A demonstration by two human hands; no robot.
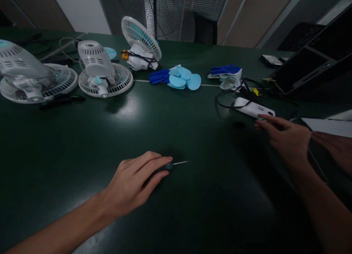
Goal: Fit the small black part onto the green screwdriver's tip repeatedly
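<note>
My left hand [140, 180] is closed around the dark handle of a screwdriver [180, 163], low over the green tabletop, its thin metal shaft pointing right. On the right, my right hand [288, 136] pinches something small and pale green [261, 119] between thumb and fingertips; its kind is too small to tell. Just behind those fingertips lies a white oblong case [254, 108] with a black cable across it. A small black piece [238, 125] rests on the table left of my right hand.
White fan heads [96, 63] lie face down at the left, and another fan [141, 44] leans behind. Light-blue fan blades [184, 78] and blue-and-white gloves [227, 74] lie along the back. A black-framed rack [316, 59] and a hand-like shape [335, 151], perhaps a reflection, are at right.
</note>
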